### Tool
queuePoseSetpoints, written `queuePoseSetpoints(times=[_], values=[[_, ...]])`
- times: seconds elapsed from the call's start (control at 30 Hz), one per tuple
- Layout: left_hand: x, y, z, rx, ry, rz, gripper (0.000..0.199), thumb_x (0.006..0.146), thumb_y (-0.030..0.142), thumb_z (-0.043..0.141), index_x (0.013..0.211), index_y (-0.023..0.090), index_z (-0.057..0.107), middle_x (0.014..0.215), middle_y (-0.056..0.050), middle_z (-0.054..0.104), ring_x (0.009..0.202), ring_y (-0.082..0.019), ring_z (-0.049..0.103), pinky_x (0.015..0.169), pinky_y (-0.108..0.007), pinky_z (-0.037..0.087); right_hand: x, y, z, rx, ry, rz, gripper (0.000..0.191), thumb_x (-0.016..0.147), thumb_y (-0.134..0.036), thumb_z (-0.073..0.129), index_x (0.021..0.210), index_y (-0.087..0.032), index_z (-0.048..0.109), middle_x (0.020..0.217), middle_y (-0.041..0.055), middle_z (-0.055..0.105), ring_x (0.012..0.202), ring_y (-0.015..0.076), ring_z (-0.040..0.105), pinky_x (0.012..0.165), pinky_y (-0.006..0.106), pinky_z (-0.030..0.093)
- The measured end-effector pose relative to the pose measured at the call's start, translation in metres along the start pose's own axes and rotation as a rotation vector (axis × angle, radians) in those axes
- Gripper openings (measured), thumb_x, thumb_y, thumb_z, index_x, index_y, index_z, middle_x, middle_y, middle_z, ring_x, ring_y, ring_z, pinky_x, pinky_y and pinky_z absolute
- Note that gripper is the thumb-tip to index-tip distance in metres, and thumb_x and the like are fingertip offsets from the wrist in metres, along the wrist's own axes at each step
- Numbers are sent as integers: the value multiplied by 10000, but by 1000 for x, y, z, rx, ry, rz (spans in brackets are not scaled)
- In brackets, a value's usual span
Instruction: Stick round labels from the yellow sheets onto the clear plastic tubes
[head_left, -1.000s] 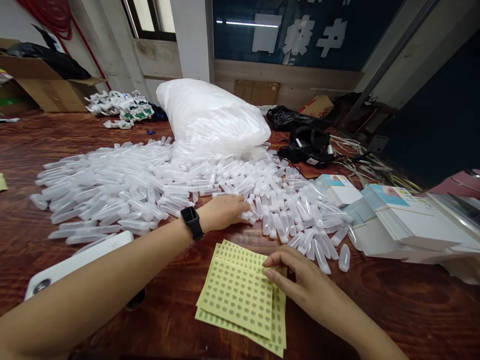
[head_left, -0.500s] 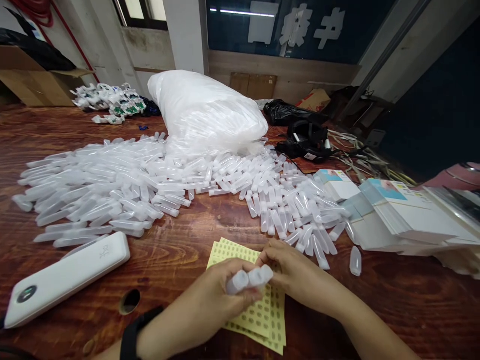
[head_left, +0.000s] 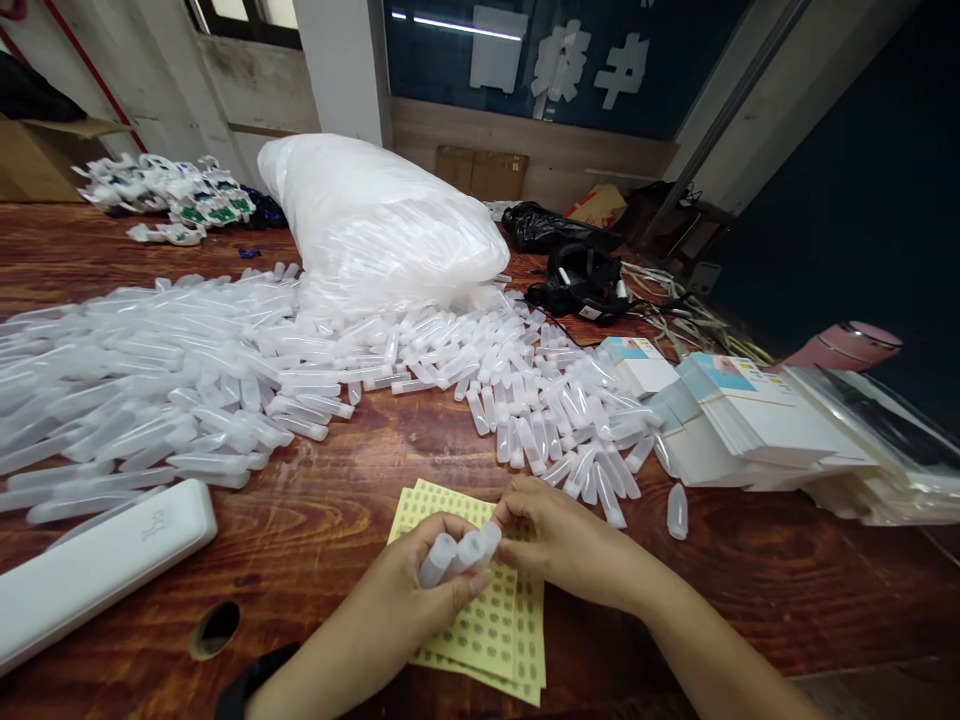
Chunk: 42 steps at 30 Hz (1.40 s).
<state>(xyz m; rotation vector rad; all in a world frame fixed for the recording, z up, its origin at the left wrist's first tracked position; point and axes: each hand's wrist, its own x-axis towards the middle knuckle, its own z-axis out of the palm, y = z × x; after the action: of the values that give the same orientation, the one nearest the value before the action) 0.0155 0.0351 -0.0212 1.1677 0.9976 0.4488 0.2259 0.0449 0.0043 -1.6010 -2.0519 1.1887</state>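
Holding three translucent tubes side by side, the left hand positions them above the yellow sticker sheets with the tube ends exposed between thumb and fingers. The right hand has its fingers bent close to the rightmost tube end; whether its grip contains anything cannot be determined, as the fingertips are partly hidden. Risk of slippage: the tubes are smooth and rounded, so uneven thumb pressure could let one roll out of the left grip. A tube dropped to the left could enter the round hole in the worktop. Risk of displacement: the sheets overlap unevenly, and a dragging wrist or finger could slide the upper one or crease its edge. Risk of mixing: the tube pile spreads loosely behind the hands, so a sideways sweep could scatter it. The single tube lying apart near the stacked cards could roll if struck by the right forearm.
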Motion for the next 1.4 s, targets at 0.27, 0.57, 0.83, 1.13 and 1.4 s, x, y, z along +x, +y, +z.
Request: queuePoseSetpoints(times=[0.27, 0.57, 0.83, 1.13, 1.4], values=[[1, -5, -1, -27, 64, 22, 310, 806, 432, 732, 933, 197, 574, 674, 79, 462, 586, -114, 332, 543, -235, 265, -6, 1, -1, 34, 0, -51, 91, 962, -198, 641, 872, -193, 643, 1012, 39, 608, 1045, 230, 560, 917, 354, 392], [1, -5, -1, -41, 77, 56, 286, 815, 423, 752, 922, 178, 649, 695, 54, 507, 621, -128, 397, 586, -243, 320, -14, -1, -15, 274, 39, -1, 279, 1017, -436, 543, 859, -206, 557, 937, 14, 518, 893, 182, 491, 819, 312, 371], [-12, 4, -2, 76, 45, 194, 142, 881, 317, 712, 960, 220, 779, 871, -13, 658, 768, -179, 536, 695, -261, 407, -36, -26, -21, 486, -66, -30, 362, 1013, -551, 553, 890, -213, 586, 944, -3, 532, 913, 158, 503, 844, 276, 403], [-23, -2, -2, 63, 26, 241, 109, 892, 301, 737, 972, 272, 805, 953, -33, 703, 858, -213, 612, 755, -268, 462, -47, -34, -21, 359, -84, -31, 302, 1042, -483, 551, 894, -221, 582, 990, 0, 592, 936, 162, 536, 824, 265, 420], [-25, -9, -4, 47, 1, 331, 225, 858, 164, 739, 1008, 310, 821, 924, -11, 704, 825, -194, 601, 760, -267, 451, -48, -43, -29, 205, -138, -61, 253, 1068, -447, 527, 956, -239, 618, 1016, -19, 617, 959, 143, 572, 861, 248, 427]])
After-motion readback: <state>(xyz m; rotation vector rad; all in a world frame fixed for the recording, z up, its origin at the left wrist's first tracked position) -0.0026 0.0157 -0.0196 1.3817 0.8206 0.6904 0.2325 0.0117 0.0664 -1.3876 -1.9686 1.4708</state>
